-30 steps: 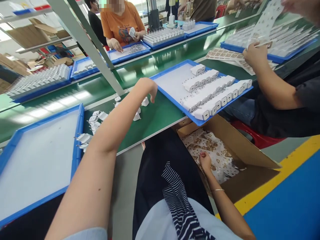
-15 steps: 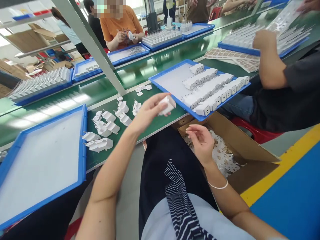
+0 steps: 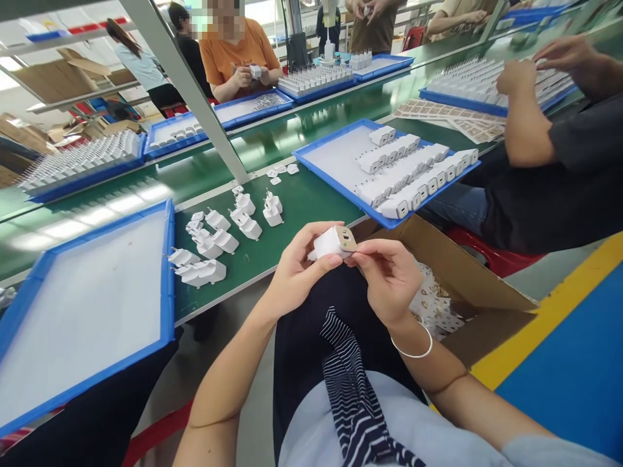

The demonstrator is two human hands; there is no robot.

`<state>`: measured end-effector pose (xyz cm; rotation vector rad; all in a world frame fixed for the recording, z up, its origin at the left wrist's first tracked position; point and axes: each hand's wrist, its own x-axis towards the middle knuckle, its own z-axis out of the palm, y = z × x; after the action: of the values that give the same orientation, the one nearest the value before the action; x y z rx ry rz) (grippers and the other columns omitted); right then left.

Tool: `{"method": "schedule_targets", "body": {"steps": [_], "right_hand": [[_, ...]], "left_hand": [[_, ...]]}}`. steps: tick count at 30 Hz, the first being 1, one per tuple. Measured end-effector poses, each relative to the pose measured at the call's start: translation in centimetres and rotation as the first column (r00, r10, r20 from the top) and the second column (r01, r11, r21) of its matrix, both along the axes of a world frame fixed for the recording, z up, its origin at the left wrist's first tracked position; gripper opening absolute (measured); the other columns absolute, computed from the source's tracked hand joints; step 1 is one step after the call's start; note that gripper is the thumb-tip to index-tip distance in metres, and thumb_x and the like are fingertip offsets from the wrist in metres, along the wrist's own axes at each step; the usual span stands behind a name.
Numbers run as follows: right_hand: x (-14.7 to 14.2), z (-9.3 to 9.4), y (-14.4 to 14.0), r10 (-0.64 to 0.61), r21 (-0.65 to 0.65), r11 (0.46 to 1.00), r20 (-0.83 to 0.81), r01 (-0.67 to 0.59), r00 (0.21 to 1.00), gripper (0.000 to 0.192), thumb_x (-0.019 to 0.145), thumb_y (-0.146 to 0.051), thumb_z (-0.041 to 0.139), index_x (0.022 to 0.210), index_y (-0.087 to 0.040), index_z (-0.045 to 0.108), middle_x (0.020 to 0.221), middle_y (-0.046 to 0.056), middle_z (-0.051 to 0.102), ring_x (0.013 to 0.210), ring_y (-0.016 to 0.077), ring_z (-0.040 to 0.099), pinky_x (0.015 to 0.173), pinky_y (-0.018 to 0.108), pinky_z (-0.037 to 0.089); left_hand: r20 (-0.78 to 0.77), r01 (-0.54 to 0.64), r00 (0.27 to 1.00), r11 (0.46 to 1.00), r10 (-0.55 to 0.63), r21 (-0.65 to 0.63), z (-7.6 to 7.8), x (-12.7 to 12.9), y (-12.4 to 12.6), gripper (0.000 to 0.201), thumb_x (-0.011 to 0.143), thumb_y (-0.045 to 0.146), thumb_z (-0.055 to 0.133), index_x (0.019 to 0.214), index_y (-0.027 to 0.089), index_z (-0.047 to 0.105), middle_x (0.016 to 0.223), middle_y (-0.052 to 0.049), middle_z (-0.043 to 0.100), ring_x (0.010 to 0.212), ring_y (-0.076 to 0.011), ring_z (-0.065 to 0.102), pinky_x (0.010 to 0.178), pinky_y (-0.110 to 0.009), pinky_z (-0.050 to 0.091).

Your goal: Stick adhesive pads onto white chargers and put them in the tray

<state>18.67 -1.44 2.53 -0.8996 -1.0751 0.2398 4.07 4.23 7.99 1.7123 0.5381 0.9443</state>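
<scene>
Over my lap, my left hand (image 3: 304, 266) is closed around a white plug charger (image 3: 327, 244), with its port face turned right. A tan film (image 3: 347, 239) covers that face, with cutouts at the ports and a small green mark. My right hand (image 3: 389, 275) pinches at the film's lower right corner; the bit between the fingertips is mostly hidden. On the green bench to the left stand several white plug chargers (image 3: 202, 272) with metal pins. Ahead, a blue-rimmed tray (image 3: 318, 170) bears rows of chargers (image 3: 413, 172) with white port faces.
A blue-rimmed tray (image 3: 82, 279) leans over the bench edge at left. Beneath the right tray, an open carton (image 3: 474, 279) contains patterned scrap sheets (image 3: 433, 301). Sticker sheets (image 3: 450, 113) lie near a co-worker's arm (image 3: 528, 133). A metal post (image 3: 189, 97) rises from the bench.
My left hand has brought the charger down and toward me, turning its face to the right. My right hand has come up to it, fingertips now at the face's corner.
</scene>
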Motion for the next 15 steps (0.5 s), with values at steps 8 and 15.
{"method": "schedule_targets", "body": {"steps": [8,15], "right_hand": [[2.5,1.7,-1.1,0.131,-0.095,0.989,0.261,-0.110,0.956,0.012,0.094,-0.011,0.066,0.091,-0.022,0.068,0.077,-0.004,0.070,0.063,0.0085,0.066,0.064,0.021,0.056],[6.0,2.9,-0.7,0.351,-0.197,0.912,-0.081,-0.360,0.933,0.013,0.094,-0.016,0.067,0.082,-0.020,0.066,0.064,-0.006,0.060,0.055,0.0062,0.055,0.052,0.017,0.046]], "left_hand": [[-0.082,0.074,0.994,0.997,-0.075,-0.020,1.6,0.0,1.0,0.036,0.089,0.037,0.074,0.121,0.022,0.070,0.112,-0.006,0.073,0.095,-0.0169,0.066,0.082,-0.024,0.051],[-0.240,0.434,0.845,0.875,-0.477,-0.212,2.9,0.2,4.4,0.039,0.087,0.044,0.074,0.115,0.017,0.076,0.106,-0.010,0.076,0.088,-0.0208,0.068,0.075,-0.028,0.052]]}}
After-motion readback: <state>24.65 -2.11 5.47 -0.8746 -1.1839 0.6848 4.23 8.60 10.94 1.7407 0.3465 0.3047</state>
